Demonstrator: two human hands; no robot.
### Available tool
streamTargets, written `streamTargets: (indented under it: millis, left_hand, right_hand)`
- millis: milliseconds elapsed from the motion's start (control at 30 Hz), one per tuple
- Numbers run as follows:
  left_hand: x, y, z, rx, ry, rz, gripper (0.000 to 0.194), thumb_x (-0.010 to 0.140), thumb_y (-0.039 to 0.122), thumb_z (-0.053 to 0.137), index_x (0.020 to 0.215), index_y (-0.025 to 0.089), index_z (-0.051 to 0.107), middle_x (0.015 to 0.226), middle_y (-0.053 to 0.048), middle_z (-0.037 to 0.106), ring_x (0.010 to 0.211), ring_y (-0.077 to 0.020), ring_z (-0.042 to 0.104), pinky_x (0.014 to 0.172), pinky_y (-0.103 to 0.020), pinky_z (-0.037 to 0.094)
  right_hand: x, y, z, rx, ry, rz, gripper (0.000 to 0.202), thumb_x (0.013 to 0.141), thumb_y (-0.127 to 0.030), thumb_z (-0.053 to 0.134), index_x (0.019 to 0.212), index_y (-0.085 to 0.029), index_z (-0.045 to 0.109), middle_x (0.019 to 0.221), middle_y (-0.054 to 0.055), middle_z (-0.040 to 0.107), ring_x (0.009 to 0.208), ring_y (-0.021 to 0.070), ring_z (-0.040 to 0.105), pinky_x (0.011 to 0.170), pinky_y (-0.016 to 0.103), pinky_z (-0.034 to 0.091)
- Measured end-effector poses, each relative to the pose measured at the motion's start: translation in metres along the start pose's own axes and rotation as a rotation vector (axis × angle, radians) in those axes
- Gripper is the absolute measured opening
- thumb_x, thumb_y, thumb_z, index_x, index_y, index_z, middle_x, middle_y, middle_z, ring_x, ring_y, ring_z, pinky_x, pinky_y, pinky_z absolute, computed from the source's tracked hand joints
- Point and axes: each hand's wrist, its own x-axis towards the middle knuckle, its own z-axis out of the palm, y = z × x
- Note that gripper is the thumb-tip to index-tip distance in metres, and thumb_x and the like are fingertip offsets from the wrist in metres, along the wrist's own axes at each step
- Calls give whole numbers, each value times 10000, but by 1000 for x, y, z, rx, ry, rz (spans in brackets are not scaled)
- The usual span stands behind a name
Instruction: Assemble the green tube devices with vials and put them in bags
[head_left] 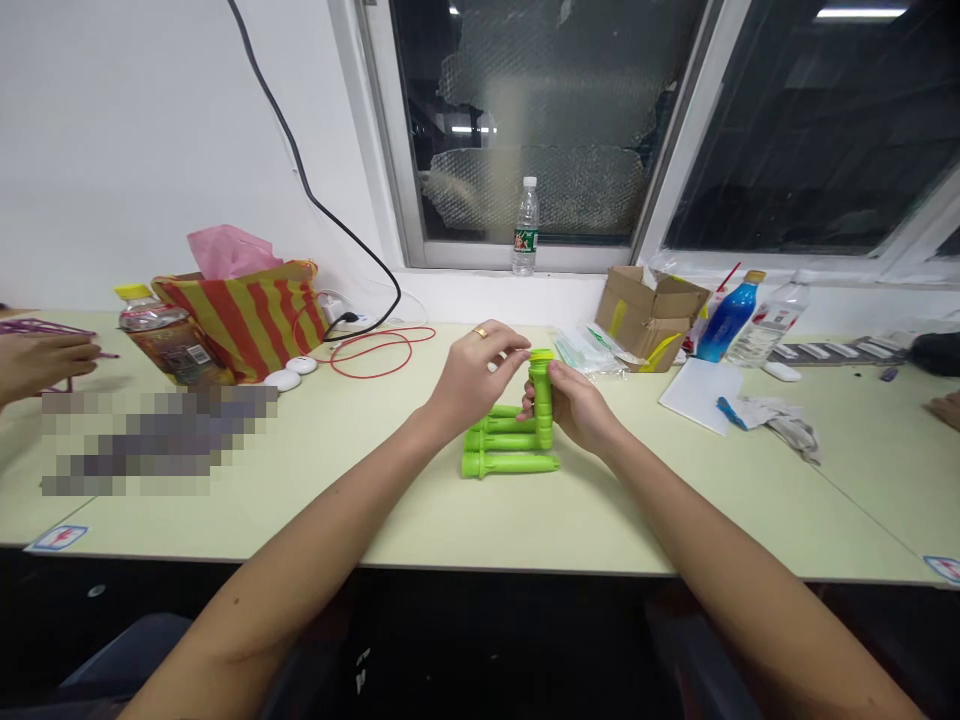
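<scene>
Upright in my right hand (574,402) is a bright green plastic tube (543,405), ribbed, with a threaded collar at its top; it looks like a torch body. The fingers wrap round it, with the thumb near the collar. My left hand (480,370), with a gold ring on one finger, is beside the tube's top. Its thumb and fingertips are pinched together, and whatever is between them is too small to make out. Several matching green tubes (517,464) lie side by side on the table below, collars to the left, partly hidden by my hands.
A striped bag (247,325), tea bottle (176,340), red cable (367,375) and white round pieces (283,380) stand left. A cardboard box (645,315), plastic bags (589,350), bottles (739,315) and glove (780,420) are right. Another person's hand (45,362) is far left.
</scene>
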Motion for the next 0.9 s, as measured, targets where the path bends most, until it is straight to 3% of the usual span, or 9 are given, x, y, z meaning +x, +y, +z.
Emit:
streamTargets:
  millis: [100,233,433,600,733,900]
  left_hand:
    - [-6,-4,6,240,-18,213,179,935,207,496,998,174,661,984,-82,645,902,-151,617,808,-295,521]
    - [-10,-14,11,437,-16,305,222,946,151,429,1002,168,643,986,-88,642,922,-163,609,806,-294,501]
    - [-9,-14,9,659,-66,316,220,941,125,402,969,136,620,917,-97,633,861,-185,598,690,-278,456]
    - [-11,-13,15,886,-102,248,229,951,162,385,880,134,601,844,-126,615,809,-222,592,536,-285,344]
    - [-14,-12,17,954,-195,217,217,904,74,382,860,128,587,778,-125,608,737,-225,587,517,-289,314]
    - [-4,-20,6,1000,-277,405,195,895,126,419,803,131,590,676,-94,602,628,-209,571,507,-290,301]
  right_hand:
    - [-2,3,2,-30,-35,-14,318,856,-513,619,944,-238,486,816,-4,558,640,139,570,577,304,529]
    - [-3,7,4,-53,-69,1,361,835,-525,645,967,-248,454,828,-23,559,621,128,594,543,292,535]
    - [-3,16,5,-173,-64,-29,373,847,-556,600,936,-261,391,826,-46,556,511,121,585,423,291,514]
    - [-4,14,9,-189,-2,-3,393,855,-583,567,905,-275,328,790,-72,534,377,71,456,289,208,381]
    - [-5,14,10,-244,31,59,405,863,-602,545,895,-280,301,750,-80,518,357,66,417,254,183,316]
    - [-6,13,8,-289,40,105,398,871,-616,520,902,-273,321,736,-74,499,351,63,402,247,182,302]
